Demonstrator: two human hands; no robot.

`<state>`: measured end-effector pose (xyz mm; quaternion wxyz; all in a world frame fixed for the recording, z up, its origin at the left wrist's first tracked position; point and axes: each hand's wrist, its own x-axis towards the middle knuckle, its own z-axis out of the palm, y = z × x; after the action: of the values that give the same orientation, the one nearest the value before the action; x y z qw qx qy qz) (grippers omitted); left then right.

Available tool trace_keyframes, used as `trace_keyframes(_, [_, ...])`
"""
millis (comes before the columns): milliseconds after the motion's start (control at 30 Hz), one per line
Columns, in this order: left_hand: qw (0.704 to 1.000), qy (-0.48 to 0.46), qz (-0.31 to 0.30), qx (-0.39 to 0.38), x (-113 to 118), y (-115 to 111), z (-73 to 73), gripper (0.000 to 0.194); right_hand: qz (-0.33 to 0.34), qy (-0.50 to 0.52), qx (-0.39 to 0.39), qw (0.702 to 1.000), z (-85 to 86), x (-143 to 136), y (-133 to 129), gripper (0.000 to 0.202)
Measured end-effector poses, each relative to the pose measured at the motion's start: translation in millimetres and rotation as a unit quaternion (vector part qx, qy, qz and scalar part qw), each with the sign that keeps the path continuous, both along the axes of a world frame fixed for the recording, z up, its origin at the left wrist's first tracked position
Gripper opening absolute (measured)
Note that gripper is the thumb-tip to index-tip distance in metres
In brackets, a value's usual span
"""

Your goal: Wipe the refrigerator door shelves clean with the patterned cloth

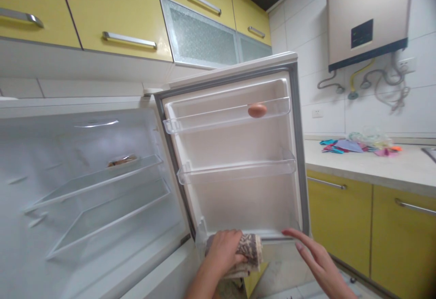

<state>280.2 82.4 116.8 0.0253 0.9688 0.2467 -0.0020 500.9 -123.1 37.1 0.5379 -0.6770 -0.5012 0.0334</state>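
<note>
So the fridge door (235,153) is swung wide open and fills the middle of the frame, with the fridge interior (85,185) taking up the whole left side. Left hand (223,250) is down at the bottom centre, fingers curled over and pressing a folded patterned cloth (250,254) right against the bottom edge of the door, at the lowest door shelf. So it's clamped down on the cloth, not spread. Right hand (315,256) is at the lower right, just beside the door's bottom corner, fingers stretched out flat and a bit apart, holding nothing; can't really tell if the fingertips touch the door edge or just hang next to it. Up in the top door rack (204,119) there's one lone brown egg (257,110) sitting toward the right end. The middle door rack (235,169) has nothing visible in it. Inside the fridge, on the upper glass shelf (102,176) left of centre, there's some small wrapped thing (121,160), too blurry to say what. Yellow wall cabinets (112,12) run across the top of the frame, a water heater (368,17) hangs in the upper right, and on the counter (374,165) at the right there's a pile of colourful paper bits (357,146), well apart from both hands.
</note>
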Motion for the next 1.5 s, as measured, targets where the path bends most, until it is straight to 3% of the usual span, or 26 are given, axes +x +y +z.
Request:
trace_keyframes(100, [1.000, 0.003, -0.019, -0.006, 27.2, -18.4, -2.5, 0.051, -0.057, 0.030, 0.047, 0.997, -10.2, 18.1, 1.1, 0.045])
trace_keyframes(200, [0.999, 0.000, -0.035, -0.018, 55.2, -38.2, -4.1, 0.056, -0.116, 0.010, 0.043, 0.992, -25.6, 34.0, -0.2, 0.039])
trace_keyframes(367, [0.997, -0.007, -0.070, -0.043, 98.6, -72.2, -10.1, 0.056, -0.102, -0.059, 0.025, 0.993, -37.7, 37.2, -9.4, 0.041])
trace_keyframes(500, [0.995, -0.014, -0.080, -0.054, 112.1, -86.9, -12.9, 0.058, -0.123, -0.098, 0.023, 0.987, -44.6, 33.9, -13.8, 0.041])
trace_keyframes(600, [0.995, -0.020, -0.087, -0.053, 103.2, -83.0, -10.8, 0.060, -0.128, -0.149, 0.003, 0.980, -56.1, 37.0, -14.2, 0.044])
trace_keyframes(733, [0.997, -0.012, -0.072, -0.038, 74.9, -61.7, -7.3, 0.060, -0.124, -0.191, -0.008, 0.974, -68.4, 41.6, -14.4, 0.049])
trace_keyframes(1000, [0.999, -0.024, 0.030, -0.024, -25.4, 18.7, 4.3, 0.057, -0.128, -0.158, -0.019, 0.979, -69.4, 37.9, -15.6, 0.049])
trace_keyframes(1133, [0.992, -0.051, 0.060, -0.097, -61.0, 51.8, 14.5, 0.046, -0.133, -0.151, -0.026, 0.979, -73.0, 37.5, -13.7, 0.050])
trace_keyframes(1267, [0.970, -0.109, 0.051, -0.211, -63.9, 67.5, 18.8, 0.042, -0.129, -0.165, -0.006, 0.978, -77.8, 36.9, -13.4, 0.051])
trace_keyframes(1367, [0.937, -0.212, 0.047, -0.272, -55.4, 72.5, 29.3, 0.043, -0.128, -0.163, -0.001, 0.978, -80.9, 36.5, -13.2, 0.053])
trace_keyframes(1433, [0.921, -0.275, 0.039, -0.275, -46.2, 72.3, 42.7, 0.044, -0.131, -0.159, -0.002, 0.979, -83.0, 37.0, -12.0, 0.054])
trace_keyframes(1500, [0.931, -0.295, 0.032, -0.214, -33.7, 68.1, 58.1, 0.041, -0.134, -0.158, 0.001, 0.978, -85.2, 37.9, -10.3, 0.053])
